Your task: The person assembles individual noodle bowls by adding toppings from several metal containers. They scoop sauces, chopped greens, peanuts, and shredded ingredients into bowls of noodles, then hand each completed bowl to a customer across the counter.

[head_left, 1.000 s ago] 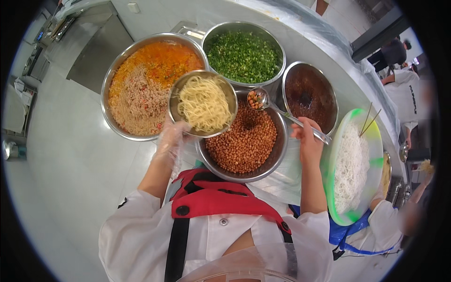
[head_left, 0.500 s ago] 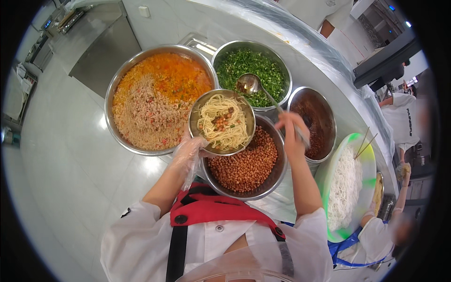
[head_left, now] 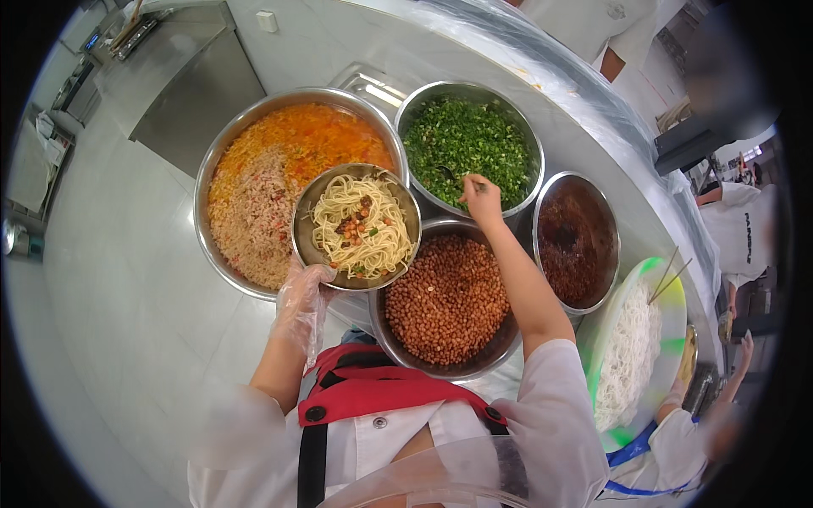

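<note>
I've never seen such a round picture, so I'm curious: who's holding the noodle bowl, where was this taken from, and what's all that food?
No machine is working here: these are a person's two hands. The camera sits on that person's head, looking down, and its wide lens bends straight edges. The left hand, in a clear plastic glove, holds a metal bowl of noodles topped with small brown bits. The right hand reaches over chopped greens; its fingers seem to grip a spoon, though most of it is hidden. Other metal bowls hold orange and pale food, round brown pieces, and something dark brown. White, noodle-like strands lie in a green-and-white basin.
</note>
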Demonstrator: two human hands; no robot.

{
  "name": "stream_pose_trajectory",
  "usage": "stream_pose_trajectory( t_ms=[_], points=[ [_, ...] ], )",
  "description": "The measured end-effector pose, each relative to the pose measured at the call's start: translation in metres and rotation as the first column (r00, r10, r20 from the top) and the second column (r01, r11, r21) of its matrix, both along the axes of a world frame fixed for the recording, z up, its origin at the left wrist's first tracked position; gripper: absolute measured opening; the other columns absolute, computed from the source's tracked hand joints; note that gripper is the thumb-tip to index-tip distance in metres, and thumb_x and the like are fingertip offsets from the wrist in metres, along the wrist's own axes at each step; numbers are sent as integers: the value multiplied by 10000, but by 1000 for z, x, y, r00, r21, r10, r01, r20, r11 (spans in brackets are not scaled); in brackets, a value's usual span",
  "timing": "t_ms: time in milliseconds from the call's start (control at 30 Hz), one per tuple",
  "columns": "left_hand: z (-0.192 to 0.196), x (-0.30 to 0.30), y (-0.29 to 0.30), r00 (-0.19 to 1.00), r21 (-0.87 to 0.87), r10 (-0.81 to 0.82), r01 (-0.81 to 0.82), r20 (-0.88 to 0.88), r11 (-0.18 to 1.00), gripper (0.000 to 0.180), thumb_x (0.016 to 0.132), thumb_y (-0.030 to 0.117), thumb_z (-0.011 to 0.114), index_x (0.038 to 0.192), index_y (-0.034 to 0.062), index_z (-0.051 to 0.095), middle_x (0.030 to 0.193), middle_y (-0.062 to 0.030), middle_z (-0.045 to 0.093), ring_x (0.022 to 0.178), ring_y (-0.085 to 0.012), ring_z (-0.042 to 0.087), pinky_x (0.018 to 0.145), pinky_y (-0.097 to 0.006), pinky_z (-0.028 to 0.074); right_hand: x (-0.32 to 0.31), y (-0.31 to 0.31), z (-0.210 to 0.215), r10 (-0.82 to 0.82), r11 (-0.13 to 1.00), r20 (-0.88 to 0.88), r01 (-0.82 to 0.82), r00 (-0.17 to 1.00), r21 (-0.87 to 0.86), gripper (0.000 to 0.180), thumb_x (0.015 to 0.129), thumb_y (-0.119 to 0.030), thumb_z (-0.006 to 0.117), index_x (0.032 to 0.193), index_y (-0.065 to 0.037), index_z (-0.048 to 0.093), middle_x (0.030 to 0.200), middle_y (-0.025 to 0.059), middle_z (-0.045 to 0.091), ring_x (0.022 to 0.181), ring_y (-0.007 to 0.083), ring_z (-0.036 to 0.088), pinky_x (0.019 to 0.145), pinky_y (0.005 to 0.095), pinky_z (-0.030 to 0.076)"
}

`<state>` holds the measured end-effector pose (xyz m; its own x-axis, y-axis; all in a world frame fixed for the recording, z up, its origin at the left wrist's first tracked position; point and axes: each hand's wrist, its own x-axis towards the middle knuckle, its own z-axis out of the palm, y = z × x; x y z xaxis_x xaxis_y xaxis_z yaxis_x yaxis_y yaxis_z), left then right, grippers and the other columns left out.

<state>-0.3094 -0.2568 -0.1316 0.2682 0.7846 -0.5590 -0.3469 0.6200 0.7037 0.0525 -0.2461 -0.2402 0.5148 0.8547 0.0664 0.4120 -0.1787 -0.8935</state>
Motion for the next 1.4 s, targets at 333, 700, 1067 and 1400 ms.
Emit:
stream_pose_trajectory(
  t_ms=[333,700,1067,1400],
  points=[
    [16,31,12,990,74,-114,108,81,991,823,634,-48,459,1402,106,204,1262,-163,453,1072,-345,543,792,-520,542,-1,-30,124,-144,975,-116,161,983,151,251,904,-176,525,1003,42,600,650,99,644,738,151,631,735,295,487],
    [8,10,5,986,88,-66,53,152,995,787,693,6,493,1415,151,214,1233,-141,487,995,-305,587,733,-444,560,-121,-79,170,214,598,808,-728,548,336,116,816,39,593,926,24,624,798,130,638,710,235,613,616,286,462],
    [12,-104,-1,961,72,263,-269,83,960,789,682,-20,496,1387,102,164,1155,-196,523,908,-351,610,698,-472,564,-193,125,84,467,843,-116,-403,876,356,153,905,-81,542,992,22,613,866,87,627,746,136,618,689,264,469],
    [12,-158,-4,902,116,431,-430,16,896,681,641,-5,472,1306,69,344,1195,-173,521,968,-357,600,733,-495,548,-220,155,46,474,881,-158,-461,867,110,233,920,-161,522,1017,34,606,719,83,648,653,144,624,594,279,463]
  ],
)
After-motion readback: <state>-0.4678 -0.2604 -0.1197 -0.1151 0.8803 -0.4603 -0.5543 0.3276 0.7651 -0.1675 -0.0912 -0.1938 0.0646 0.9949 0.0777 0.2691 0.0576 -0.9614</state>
